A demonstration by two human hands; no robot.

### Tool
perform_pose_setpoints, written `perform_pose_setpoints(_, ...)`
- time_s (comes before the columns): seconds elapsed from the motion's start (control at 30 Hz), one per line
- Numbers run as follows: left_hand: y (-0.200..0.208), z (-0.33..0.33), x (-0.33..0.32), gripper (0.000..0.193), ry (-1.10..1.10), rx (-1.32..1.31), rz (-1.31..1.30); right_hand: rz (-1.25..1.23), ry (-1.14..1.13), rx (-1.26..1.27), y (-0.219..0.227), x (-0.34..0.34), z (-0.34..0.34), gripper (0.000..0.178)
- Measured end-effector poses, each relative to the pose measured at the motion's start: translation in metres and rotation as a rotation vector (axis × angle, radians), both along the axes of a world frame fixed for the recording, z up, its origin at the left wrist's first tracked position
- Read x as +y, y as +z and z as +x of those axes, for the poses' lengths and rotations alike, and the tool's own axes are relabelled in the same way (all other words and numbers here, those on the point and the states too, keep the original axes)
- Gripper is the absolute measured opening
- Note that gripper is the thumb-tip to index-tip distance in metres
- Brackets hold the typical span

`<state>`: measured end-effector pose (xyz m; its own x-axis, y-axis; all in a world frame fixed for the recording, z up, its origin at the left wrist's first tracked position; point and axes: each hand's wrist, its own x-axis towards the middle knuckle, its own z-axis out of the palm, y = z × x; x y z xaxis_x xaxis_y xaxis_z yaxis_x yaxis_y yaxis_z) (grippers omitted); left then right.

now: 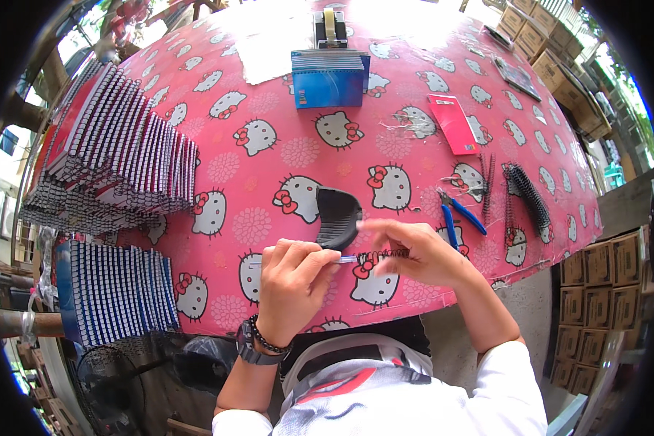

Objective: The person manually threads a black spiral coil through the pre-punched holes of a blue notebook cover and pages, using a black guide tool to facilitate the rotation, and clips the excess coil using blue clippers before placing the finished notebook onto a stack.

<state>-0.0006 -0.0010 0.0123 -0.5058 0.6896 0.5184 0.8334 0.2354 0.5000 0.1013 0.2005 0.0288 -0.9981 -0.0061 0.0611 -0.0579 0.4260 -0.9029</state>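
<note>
My left hand is closed on a slim, clear bluish pen-like rod, which pokes out on both sides of the fist. At the rod's right end sits a thin black spiral coil. Around that coil my right hand is loosely curved, thumb and forefinger apart, with a fingertip slightly blurred. The coil's far end is hidden against its palm. Just beyond both hands, a black curved piece with comb-like ridges lies on the table.
A pink cat-patterned cloth covers the table. Spiral-bound notebooks pile up at left, with blue ones nearer. Blue-handled pliers, black coils and a pink cover lie right. Blue notebooks and a tape dispenser stand far.
</note>
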Motion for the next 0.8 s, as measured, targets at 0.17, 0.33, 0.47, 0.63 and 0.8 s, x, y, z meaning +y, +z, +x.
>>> perform_pose_setpoints(0.17,-0.002,0.007,0.008,0.025,-0.042,0.008,-0.062,0.021,0.079,-0.007,-0.006,-0.003,-0.002,0.039)
perform_pose_setpoints(0.33,-0.003,0.007,0.008,0.023,-0.088,0.061,-0.113,0.328,-0.007,0.201,-0.015,0.017,-0.038,0.046)
perform_pose_setpoints(0.47,-0.002,0.005,0.006,0.020,-0.160,0.004,-0.043,0.600,0.157,0.190,-0.037,0.016,-0.063,0.064)
perform_pose_setpoints(0.63,-0.004,0.007,0.002,0.020,-0.157,0.020,-0.120,0.660,0.171,0.161,-0.044,0.009,-0.072,0.070)
perform_pose_setpoints(0.8,0.001,-0.001,-0.008,0.032,-0.069,0.052,-0.092,0.497,0.004,0.113,-0.037,0.020,-0.045,0.054)
